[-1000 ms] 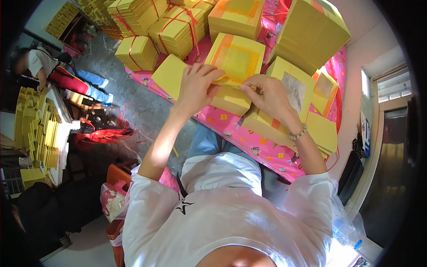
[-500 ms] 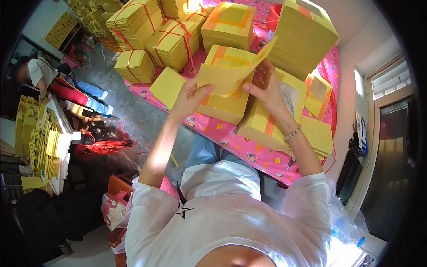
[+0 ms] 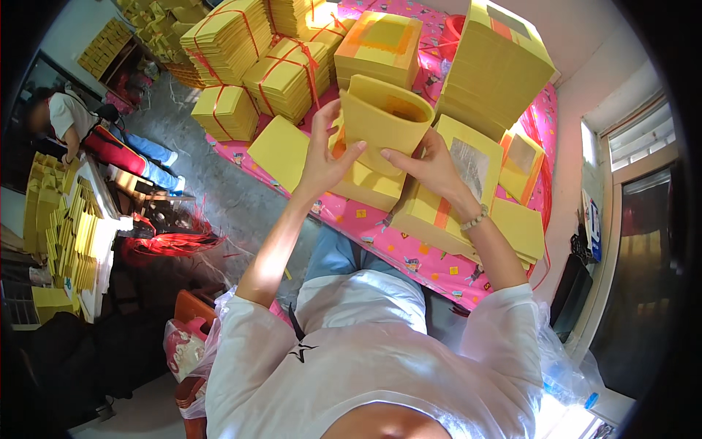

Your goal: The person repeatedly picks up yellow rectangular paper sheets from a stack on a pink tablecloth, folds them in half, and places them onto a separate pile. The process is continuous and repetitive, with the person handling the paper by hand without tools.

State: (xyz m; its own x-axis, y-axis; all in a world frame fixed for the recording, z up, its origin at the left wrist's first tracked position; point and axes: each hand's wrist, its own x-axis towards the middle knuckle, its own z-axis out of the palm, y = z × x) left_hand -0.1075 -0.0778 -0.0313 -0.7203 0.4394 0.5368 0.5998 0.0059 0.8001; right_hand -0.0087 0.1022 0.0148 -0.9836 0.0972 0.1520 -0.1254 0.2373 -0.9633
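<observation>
My left hand [image 3: 327,159] and my right hand [image 3: 433,165] grip a curled piece of yellow paper [image 3: 382,126] from both sides. It bends round into a loop, with orange showing inside its open top. Both thumbs press on the face toward me while the other fingers are partly hidden behind it. Below and behind the loop sits a yellow paper stack [image 3: 373,189], partly covered. To its right, close to my right hand, lies another stack with a silvery patch [image 3: 468,162] and orange bands on top.
A pink patterned cloth [image 3: 362,213] covers the table. Red-tied paper bundles [image 3: 287,79] stand at the back left, a tall stack [image 3: 493,73] at the back right, and a red container [image 3: 453,31] behind. Far left, another person [image 3: 73,121] stands beside a paper-laden table [image 3: 102,252].
The paper was a flatter sheet with its right end lifted; now it is curled into a loop. My left hand has turned more upright, and my right hand has moved slightly lower.
</observation>
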